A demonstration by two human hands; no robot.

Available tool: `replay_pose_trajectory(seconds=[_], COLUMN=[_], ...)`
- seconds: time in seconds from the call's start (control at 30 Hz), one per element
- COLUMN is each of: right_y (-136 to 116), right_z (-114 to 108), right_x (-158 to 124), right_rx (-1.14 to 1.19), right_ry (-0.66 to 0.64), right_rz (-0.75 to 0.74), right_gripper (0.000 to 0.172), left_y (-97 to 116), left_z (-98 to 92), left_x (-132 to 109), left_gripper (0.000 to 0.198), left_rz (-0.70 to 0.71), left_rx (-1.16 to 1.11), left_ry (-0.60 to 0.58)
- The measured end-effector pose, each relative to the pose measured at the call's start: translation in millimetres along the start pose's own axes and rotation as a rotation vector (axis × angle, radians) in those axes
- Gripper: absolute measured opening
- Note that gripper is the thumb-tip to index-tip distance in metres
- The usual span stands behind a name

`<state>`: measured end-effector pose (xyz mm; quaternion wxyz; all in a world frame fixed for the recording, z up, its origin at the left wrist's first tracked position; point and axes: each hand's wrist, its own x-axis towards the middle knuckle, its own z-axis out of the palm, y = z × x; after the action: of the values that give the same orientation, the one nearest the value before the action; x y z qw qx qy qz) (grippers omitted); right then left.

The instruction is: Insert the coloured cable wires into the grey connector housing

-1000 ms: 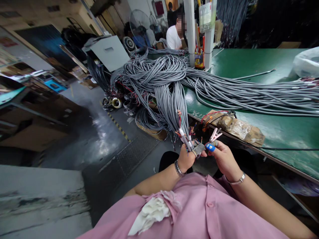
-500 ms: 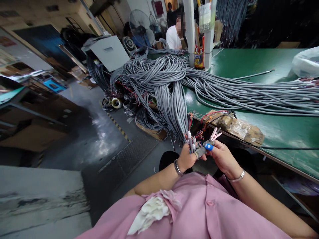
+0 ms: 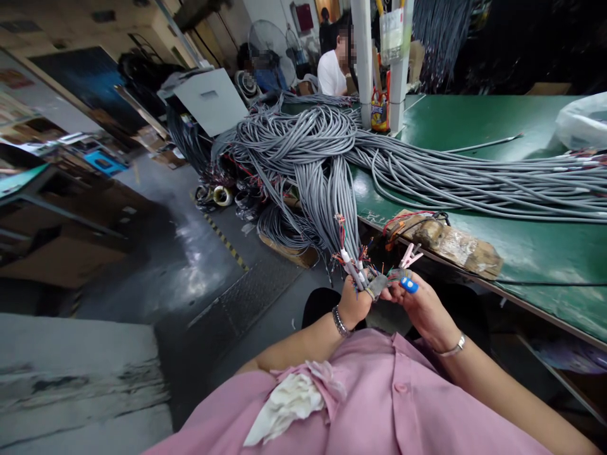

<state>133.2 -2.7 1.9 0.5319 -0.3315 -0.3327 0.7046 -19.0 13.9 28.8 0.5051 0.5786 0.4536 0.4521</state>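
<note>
My left hand (image 3: 355, 304) is closed around the ends of several grey cables (image 3: 349, 264), and a grey wrap covers its thumb. White sleeves and fanned-out coloured wires show on the cable ends above that fist. Close beside it, my right hand (image 3: 422, 306) pinches thin coloured wires (image 3: 392, 276) between thumb and finger. A blue band (image 3: 409, 285) sits on its thumb, and grey wrap covers a finger. The exact wire tips between the fingers are too small to make out. Just behind the right hand is a pink clothes peg (image 3: 410, 255).
A large heap of grey cables (image 3: 303, 136) lies on the green table (image 3: 478, 120) and hangs over its edge. A taped wooden block (image 3: 450, 243) rests at the near edge. Posts (image 3: 363, 69) rise from the table. A person in white (image 3: 331, 72) sits beyond.
My right hand has shifted slightly right and down, away from my left hand. The cable ends in my left hand have tipped to the left, and coloured wires now show between the hands.
</note>
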Motion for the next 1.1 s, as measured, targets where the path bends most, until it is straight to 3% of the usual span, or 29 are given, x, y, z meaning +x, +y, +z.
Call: replay_pose_trajectory(seconds=[0.27, 0.47, 0.7, 0.83, 1.0, 1.1], right_y=[-2, 4, -1, -9, -9, -7], right_z=[3, 2, -16, -23, -23, -20], right_x=[4, 0, 11, 27, 39, 40], right_rx=[-0.107, -0.122, 0.115, 0.072, -0.049, -0.025], right_ry=[0.114, 0.166, 0.15, 0.123, 0.164, 0.197], right_rz=[-0.047, -0.027, 0.018, 0.059, -0.117, -0.13], right_gripper=[0.017, 0.022, 0.038, 0.049, 0.047, 0.048], left_y=[1, -1, -2, -1, -3, -3], left_z=[-0.3, 1.7, -0.6, 2.8, 9.3, 11.5], left_x=[-2, -3, 0, 2, 7, 8], left_gripper=[0.038, 0.037, 0.037, 0.039, 0.044, 0.045], left_rz=[0.015, -0.003, -0.002, -0.02, -0.039, -0.027], left_rx=[0.033, 0.023, 0.013, -0.049, -0.084, -0.083], left_ry=[-0.023, 0.053, 0.031, -0.023, -0.062, -0.057])
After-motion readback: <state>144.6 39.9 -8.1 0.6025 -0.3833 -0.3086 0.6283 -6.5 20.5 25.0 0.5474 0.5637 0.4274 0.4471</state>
